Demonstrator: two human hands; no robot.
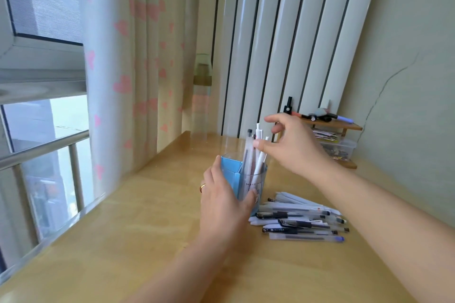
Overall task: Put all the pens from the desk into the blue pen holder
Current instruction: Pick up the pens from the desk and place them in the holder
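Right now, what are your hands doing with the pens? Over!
Left hand steadies blue pen holder. Right hand at pens in holder, grip unclear. Pile of pens waits on desk. Nothing blocking.

Left hand point(222, 194) low, palm inward, fingers wrapped round the far left side of the holder point(248, 179), thumb pressed on its near face. Gold ring point(202, 187) on one finger. Left forearm comes in from bottom centre, bare. Right hand point(293, 145) raised higher, wrist bent, fingers loosely spread, index lifted, thumb tip touching the pens point(256, 155) standing in the holder. Right forearm enters from lower right, bare.
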